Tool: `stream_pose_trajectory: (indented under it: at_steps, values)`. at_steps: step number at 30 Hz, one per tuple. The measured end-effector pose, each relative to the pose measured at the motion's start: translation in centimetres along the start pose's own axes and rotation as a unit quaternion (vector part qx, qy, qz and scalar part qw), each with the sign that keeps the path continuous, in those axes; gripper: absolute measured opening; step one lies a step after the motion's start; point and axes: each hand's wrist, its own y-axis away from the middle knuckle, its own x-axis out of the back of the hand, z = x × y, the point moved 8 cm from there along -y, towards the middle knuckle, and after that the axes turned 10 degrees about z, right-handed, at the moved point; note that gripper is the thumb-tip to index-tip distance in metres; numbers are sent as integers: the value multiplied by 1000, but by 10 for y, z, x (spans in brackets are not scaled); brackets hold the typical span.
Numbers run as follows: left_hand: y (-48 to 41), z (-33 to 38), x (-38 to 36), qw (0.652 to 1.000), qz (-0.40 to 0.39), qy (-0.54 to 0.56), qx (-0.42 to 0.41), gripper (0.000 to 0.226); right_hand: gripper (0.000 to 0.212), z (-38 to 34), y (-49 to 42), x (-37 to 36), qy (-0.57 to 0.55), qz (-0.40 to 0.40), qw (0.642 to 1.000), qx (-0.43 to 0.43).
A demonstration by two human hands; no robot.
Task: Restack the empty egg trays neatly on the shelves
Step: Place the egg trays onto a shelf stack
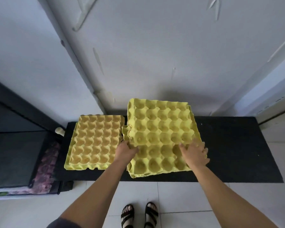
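On the right stack [158, 125] of yellow egg trays, the left hand [126, 149] grips the left edge, thumb on top, fingers tucked out of sight under the rim. The right hand [195, 153] lies palm down on the near right part, fingers spread and reaching the right edge. That stack sits on a black shelf [229, 145], just beside the left stack [94, 140]. Sandals [139, 214] stand on the white floor [187, 195].
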Motion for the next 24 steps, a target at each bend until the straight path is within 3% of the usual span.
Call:
stream_pose_trajectory:
  at_steps: [4, 8, 12, 17, 24]
  values:
    - [-2, 2, -2, 999, 3, -36, 17, 52, 87, 18, -23, -25, -87, -36, 996, 0]
    - [3, 7, -3, 1000, -4, -12, 20, 53, 80, 19, -20, -14, -99, -1, 995, -20]
    - [8, 12, -3, 1000, -11, 15, 22, 51, 74, 20, -17, -5, -144, -22, 988, -45]
    - [12, 24, 4, 988, 26, -139, -58, 54, 80, 26, -16, -7, -167, -55, 983, -44]
    - [17, 37, 3, 998, -22, 29, -60, 35, 50, 31, -19, -2, -249, -43, 964, -79]
